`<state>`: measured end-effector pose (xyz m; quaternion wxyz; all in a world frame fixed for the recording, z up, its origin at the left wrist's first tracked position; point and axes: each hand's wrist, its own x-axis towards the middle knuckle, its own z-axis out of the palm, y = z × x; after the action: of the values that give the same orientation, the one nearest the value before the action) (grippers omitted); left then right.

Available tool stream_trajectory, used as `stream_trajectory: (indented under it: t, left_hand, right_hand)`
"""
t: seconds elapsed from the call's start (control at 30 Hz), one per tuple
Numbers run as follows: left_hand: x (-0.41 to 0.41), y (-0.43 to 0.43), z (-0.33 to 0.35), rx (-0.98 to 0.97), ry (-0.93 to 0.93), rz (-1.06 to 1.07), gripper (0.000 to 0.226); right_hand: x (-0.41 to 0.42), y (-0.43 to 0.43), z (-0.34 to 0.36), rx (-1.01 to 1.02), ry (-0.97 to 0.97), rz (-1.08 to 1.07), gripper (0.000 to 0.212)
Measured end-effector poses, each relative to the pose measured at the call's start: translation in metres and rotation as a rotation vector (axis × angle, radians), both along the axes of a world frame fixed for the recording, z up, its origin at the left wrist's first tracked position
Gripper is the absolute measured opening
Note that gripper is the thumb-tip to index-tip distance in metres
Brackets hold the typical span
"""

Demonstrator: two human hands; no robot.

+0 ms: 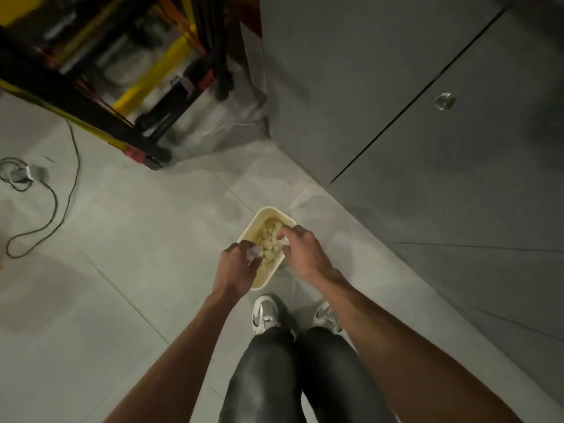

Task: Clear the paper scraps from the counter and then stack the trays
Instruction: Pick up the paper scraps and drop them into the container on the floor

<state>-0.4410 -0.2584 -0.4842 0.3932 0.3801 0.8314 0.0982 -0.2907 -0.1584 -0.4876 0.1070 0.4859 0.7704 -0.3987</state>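
Both bare forearms reach forward and down over a cream bin (254, 228) standing on the tiled floor (122, 239), just ahead of two shoes (265, 314). The left hand (239, 265) hangs knuckles-up over the bin's near-left rim, its fingers curled round a crumpled scrap (253, 255) of white paper. The right hand (302, 251) arches over the right rim, fingertips bunched downward and pinching a small scrap (285, 241). So two scraps are held, one per hand. Inside the one bin lies a heap of paper scraps (270, 239), too blurred to count. A grey cabinet (396, 87) with one round knob (445, 101) stands to the right.
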Motion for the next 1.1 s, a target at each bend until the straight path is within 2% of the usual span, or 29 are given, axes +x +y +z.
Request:
stream_trajectory:
  t: [0.13,0.23,0.33,0.43,0.63,0.93,1.1]
  left_hand:
    - [0.003,0.001,-0.085,-0.078,-0.009,0.0,0.042]
    - [0.01,0.001,-0.123,-0.151,-0.073,-0.009,0.052]
    - [0.018,-0.001,-0.129,-0.135,-0.102,-0.019,0.055]
    - [0.016,-0.009,-0.104,-0.111,-0.076,-0.023,0.055]
    - [0.0,-0.015,0.012,-0.039,0.007,-0.084,0.052]
    - [0.019,-0.007,0.275,0.165,0.042,-0.215,0.049]
    - [0.049,-0.009,0.381,0.358,0.037,-0.285,0.041]
  right_hand:
    - [-0.016,0.017,-0.065,0.043,-0.099,0.207,0.032]
    - [-0.023,0.024,-0.096,0.035,-0.154,0.296,0.036]
    - [-0.025,0.024,-0.102,0.067,-0.169,0.302,0.036]
    - [-0.022,0.018,-0.079,0.087,-0.173,0.256,0.037]
    - [-0.006,0.006,0.038,0.135,-0.108,0.151,0.033]
    - [0.031,-0.033,0.305,0.201,0.04,-0.096,0.031]
    - [0.067,-0.045,0.423,0.302,0.16,-0.269,0.036]
